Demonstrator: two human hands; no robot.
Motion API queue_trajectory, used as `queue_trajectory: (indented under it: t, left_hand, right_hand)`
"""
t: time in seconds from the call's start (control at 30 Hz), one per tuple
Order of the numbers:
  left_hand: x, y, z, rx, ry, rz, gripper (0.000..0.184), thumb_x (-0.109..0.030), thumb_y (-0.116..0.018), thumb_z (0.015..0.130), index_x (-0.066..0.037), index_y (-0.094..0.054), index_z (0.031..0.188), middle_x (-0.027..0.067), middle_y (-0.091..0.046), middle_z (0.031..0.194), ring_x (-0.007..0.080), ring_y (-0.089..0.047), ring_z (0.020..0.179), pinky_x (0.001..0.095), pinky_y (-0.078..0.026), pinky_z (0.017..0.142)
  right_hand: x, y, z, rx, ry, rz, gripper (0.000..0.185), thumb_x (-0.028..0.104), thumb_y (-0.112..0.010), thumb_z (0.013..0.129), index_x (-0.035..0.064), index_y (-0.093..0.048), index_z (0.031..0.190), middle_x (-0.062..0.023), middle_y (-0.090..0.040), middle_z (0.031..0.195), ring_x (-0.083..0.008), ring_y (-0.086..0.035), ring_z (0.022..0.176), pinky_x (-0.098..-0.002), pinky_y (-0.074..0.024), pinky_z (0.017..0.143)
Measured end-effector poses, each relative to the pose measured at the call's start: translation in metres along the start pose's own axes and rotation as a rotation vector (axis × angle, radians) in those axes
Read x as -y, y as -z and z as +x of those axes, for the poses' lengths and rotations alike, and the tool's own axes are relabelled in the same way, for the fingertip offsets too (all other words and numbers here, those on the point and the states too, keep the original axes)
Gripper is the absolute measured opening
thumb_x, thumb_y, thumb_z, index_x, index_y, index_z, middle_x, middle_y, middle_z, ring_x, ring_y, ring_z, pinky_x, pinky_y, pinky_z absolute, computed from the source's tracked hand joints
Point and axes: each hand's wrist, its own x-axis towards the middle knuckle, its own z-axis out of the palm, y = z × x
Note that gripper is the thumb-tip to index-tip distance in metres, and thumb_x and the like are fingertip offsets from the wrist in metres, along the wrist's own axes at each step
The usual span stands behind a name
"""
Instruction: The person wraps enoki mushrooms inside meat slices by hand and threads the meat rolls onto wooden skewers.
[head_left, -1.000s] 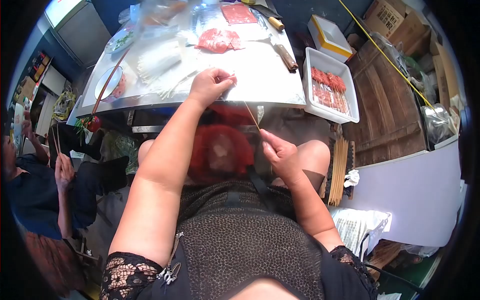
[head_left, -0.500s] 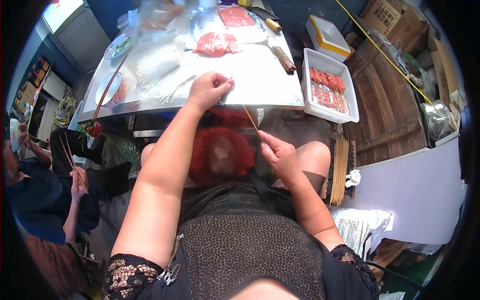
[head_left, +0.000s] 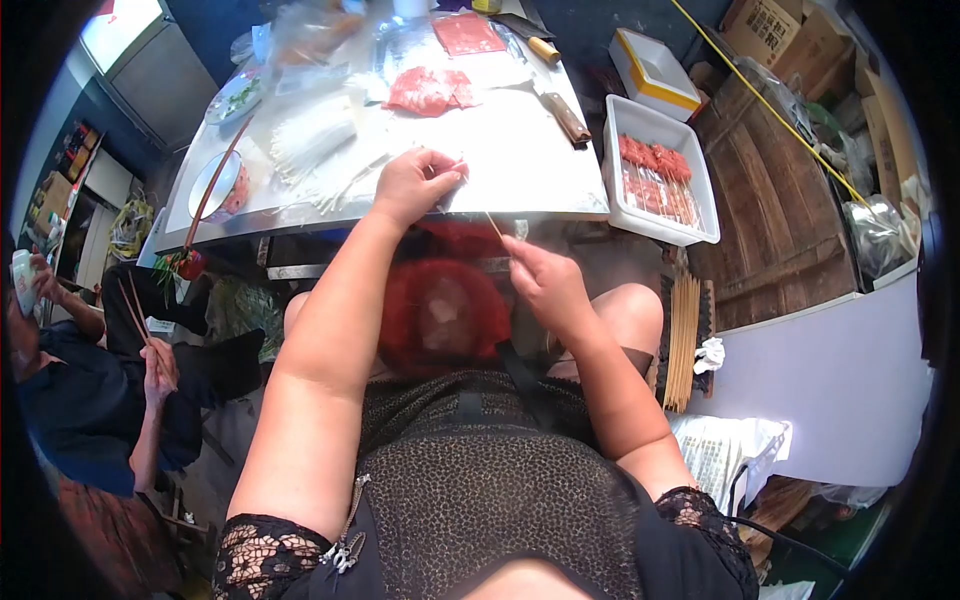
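My left hand (head_left: 412, 185) is over the front edge of the white table, fingers pinched on a small pinkish piece of meat (head_left: 462, 168) that mostly hides behind them. Below and to the right, my right hand (head_left: 547, 285) is closed round a thin bamboo skewer (head_left: 495, 228), whose upper end points up toward the left hand. Beyond the left hand lie a pile of thin raw meat slices (head_left: 430, 91) and a flatter stack of red meat (head_left: 469, 34). White enoki mushrooms (head_left: 310, 135) spread to its left.
A white bin of meat skewers (head_left: 658, 225) stands right of the table (head_left: 520, 165), above a bundle of bare skewers (head_left: 682, 345). A cleaver's handle (head_left: 567, 118) lies near the right edge. At left, another person (head_left: 100, 400) holds chopsticks (head_left: 135, 312) and a cup (head_left: 23, 282).
My right hand has moved up toward the table, and less of the skewer shows above its fingers. The left hand has hardly moved. The other person's cup has tilted and lowered slightly.
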Motion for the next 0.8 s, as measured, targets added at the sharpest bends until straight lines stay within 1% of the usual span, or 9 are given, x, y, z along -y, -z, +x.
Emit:
queue_trajectory:
  t: [0.03,0.27,0.3,0.4,0.47,0.5,0.6,0.7,0.8]
  left_hand:
    - [0.002,0.000,0.001,-0.021,-0.051,0.028,0.019,-0.024,-0.079,0.081,-0.007,-0.075,0.090,0.0036,-0.070,0.081,0.0104,-0.064,0.070,0.0269,-0.051,0.066]
    - [-0.001,-0.006,0.012,0.073,-0.096,0.081,0.020,-0.025,-0.078,0.080,-0.010,-0.076,0.092,0.0080,-0.071,0.079,0.0170,-0.067,0.072,0.0309,-0.053,0.068]
    - [-0.015,-0.004,0.013,0.129,-0.136,0.124,0.021,-0.019,-0.079,0.081,-0.005,-0.075,0.095,0.0046,-0.074,0.091,0.0091,-0.062,0.072,0.0265,-0.053,0.068]
    - [-0.023,0.000,0.022,0.187,0.058,0.039,0.022,-0.016,-0.076,0.082,-0.004,-0.073,0.100,0.0079,-0.074,0.095,0.0158,-0.066,0.080,0.0307,-0.054,0.076]
    - [0.005,0.010,0.035,-0.142,-0.391,0.300,0.025,-0.015,-0.074,0.083,-0.004,-0.071,0.105,0.0127,-0.071,0.102,0.0266,-0.067,0.093,0.0365,-0.052,0.086]
    - [0.012,0.024,0.039,-0.172,-0.318,0.330,0.027,-0.018,-0.075,0.082,-0.004,-0.071,0.105,0.0158,-0.068,0.106,0.0344,-0.063,0.102,0.0415,-0.049,0.092]
    - [0.011,0.061,0.020,-0.314,-0.118,0.717,0.032,-0.029,-0.076,0.080,-0.006,-0.072,0.103,0.0165,-0.067,0.104,0.0352,-0.063,0.099,0.0453,-0.050,0.089]
    - [0.004,0.081,0.007,-0.134,0.146,0.827,0.026,-0.028,-0.074,0.082,-0.006,-0.073,0.098,0.0169,-0.067,0.099,0.0366,-0.063,0.096,0.0466,-0.050,0.087]
    - [0.016,0.077,0.006,-0.184,0.082,0.777,0.021,-0.024,-0.070,0.085,-0.004,-0.073,0.093,0.0174,-0.067,0.096,0.0372,-0.063,0.094,0.0476,-0.050,0.084]
  right_hand:
    - [0.003,0.001,0.008,0.040,-0.021,-0.042,0.034,0.011,-0.058,0.092,0.0042,-0.065,0.125,-0.0220,-0.070,0.101,-0.0314,-0.071,0.092,-0.0358,-0.0537,0.081]
    - [-0.002,0.003,0.066,0.061,0.192,-0.404,0.028,0.017,-0.058,0.089,0.0087,-0.069,0.114,-0.0198,-0.070,0.092,-0.0367,-0.068,0.085,-0.0463,-0.0536,0.077]
    - [-0.002,0.009,0.072,0.114,0.174,-0.485,0.029,0.019,-0.056,0.090,0.0111,-0.069,0.115,-0.0183,-0.071,0.092,-0.0359,-0.068,0.084,-0.0476,-0.0539,0.077]
    - [-0.026,0.029,0.085,0.046,0.228,-0.604,0.029,0.020,-0.057,0.090,0.0114,-0.067,0.116,-0.0169,-0.070,0.094,-0.0346,-0.068,0.088,-0.0467,-0.0539,0.078]
    - [-0.038,0.051,0.092,0.009,0.191,-0.690,0.028,0.020,-0.058,0.090,0.0116,-0.067,0.115,-0.0161,-0.070,0.096,-0.0336,-0.068,0.088,-0.0449,-0.0543,0.078]
    - [-0.041,0.063,0.095,0.008,0.143,-0.726,0.027,0.019,-0.058,0.090,0.0118,-0.067,0.115,-0.0156,-0.070,0.097,-0.0332,-0.068,0.087,-0.0441,-0.0546,0.078]
    - [-0.054,0.086,0.096,0.011,0.168,-0.807,0.026,0.022,-0.062,0.090,0.0129,-0.068,0.113,-0.0129,-0.069,0.094,-0.0331,-0.068,0.084,-0.0439,-0.0553,0.074]
    - [-0.050,0.090,0.102,-0.008,0.174,-0.856,0.024,0.029,-0.066,0.089,0.0136,-0.071,0.108,-0.0110,-0.066,0.091,-0.0331,-0.068,0.080,-0.0438,-0.0552,0.071]
    - [-0.028,0.081,0.134,-0.105,0.296,-0.789,0.022,0.026,-0.069,0.088,0.0115,-0.073,0.104,-0.0107,-0.066,0.090,-0.0330,-0.067,0.078,-0.0421,-0.0544,0.071]
